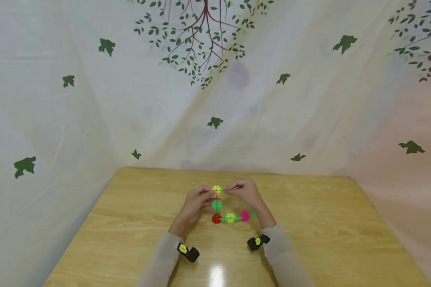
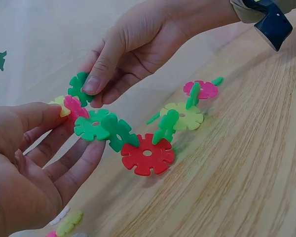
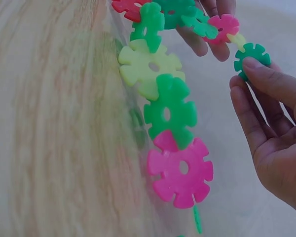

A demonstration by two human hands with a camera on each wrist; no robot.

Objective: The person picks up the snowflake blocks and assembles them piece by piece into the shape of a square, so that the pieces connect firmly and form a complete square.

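Observation:
Slotted plastic flower discs are joined in an L-shaped chain, with a red disc (image 1: 216, 219) at the corner. From it one arm runs right through a pale yellow disc (image 1: 230, 217) to a magenta disc (image 1: 244, 216), linked by green discs. The other arm passes a green disc (image 1: 216, 205) and a pink disc (image 2: 75, 106) up to a yellow disc (image 1: 216, 189). My left hand (image 1: 195, 202) pinches that yellow disc, its other fingers spread beneath the chain. Between thumb and fingers, my right hand (image 1: 247, 194) holds a green disc (image 3: 250, 58), its edge meeting the yellow one.
Loose discs, among them a yellow-green disc (image 2: 70, 222), lie below my left hand in the left wrist view. The wooden table (image 1: 327, 231) ends at a pale cloth backdrop (image 1: 165, 131) printed with leaves. Black wrist cameras sit on both sleeves.

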